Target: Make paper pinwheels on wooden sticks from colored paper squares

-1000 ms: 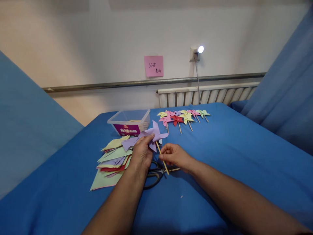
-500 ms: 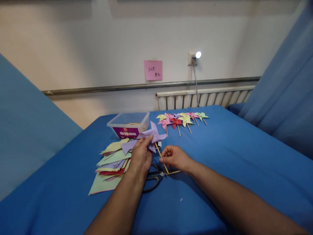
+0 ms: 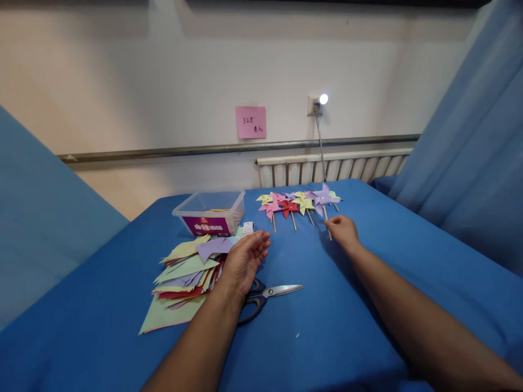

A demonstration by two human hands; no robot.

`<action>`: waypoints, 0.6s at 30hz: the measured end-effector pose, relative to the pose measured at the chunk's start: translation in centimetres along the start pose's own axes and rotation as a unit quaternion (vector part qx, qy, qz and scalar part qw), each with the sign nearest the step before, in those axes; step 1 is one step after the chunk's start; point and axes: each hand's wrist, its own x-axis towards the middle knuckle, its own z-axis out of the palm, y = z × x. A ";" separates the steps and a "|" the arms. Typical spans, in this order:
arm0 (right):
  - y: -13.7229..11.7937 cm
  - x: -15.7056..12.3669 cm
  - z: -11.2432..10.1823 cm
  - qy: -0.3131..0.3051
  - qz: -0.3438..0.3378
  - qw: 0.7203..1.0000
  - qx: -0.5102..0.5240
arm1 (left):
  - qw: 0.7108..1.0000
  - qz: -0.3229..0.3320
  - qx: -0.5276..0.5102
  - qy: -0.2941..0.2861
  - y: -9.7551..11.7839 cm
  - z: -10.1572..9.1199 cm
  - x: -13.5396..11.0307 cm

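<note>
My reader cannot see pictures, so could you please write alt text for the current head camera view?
A right hand holds a purple paper pinwheel by its stick, near other colourful pinwheels on a blue cloth. The left hand, half open, is near scissors, a pile of coloured paper and a clear plastic box.

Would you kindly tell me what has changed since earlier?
The right hand carried the purple paper pinwheel by its wooden stick forward and right, toward the coloured paper pinwheels; the left hand let go of it. The black-handled metal scissors and clear plastic tub stayed put.
</note>
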 end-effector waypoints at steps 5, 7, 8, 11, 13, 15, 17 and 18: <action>2.2 3.2 -1.2 0.030 0.037 0.987 -0.156 | 0.998 -0.024 0.050 -0.007 -0.6 0.5 -0.3; 2.2 3.8 -0.8 0.025 0.044 0.979 -0.199 | 0.997 -0.029 0.065 -0.013 -0.7 0.6 -0.4; 2.2 4.0 -0.6 0.023 0.048 0.975 -0.217 | 0.997 -0.032 0.072 -0.014 -0.7 0.6 -0.4; 1.9 4.5 -0.2 0.015 0.057 0.964 -0.259 | 0.995 -0.038 0.090 -0.020 -0.9 0.7 -0.4; 1.8 4.8 -0.1 0.008 0.062 0.958 -0.279 | 0.994 -0.044 0.098 -0.031 -1.0 0.7 -0.4; 1.8 4.9 0.0 0.002 0.066 0.953 -0.295 | 0.993 -0.047 0.102 -0.041 -1.1 0.7 -0.4; 1.8 5.0 0.0 -0.001 0.068 0.949 -0.307 | 0.992 -0.048 0.107 -0.048 -1.2 0.7 -0.5; 1.8 5.1 0.0 -0.003 0.068 0.948 -0.312 | 0.992 -0.048 0.110 -0.051 -1.3 0.7 -0.5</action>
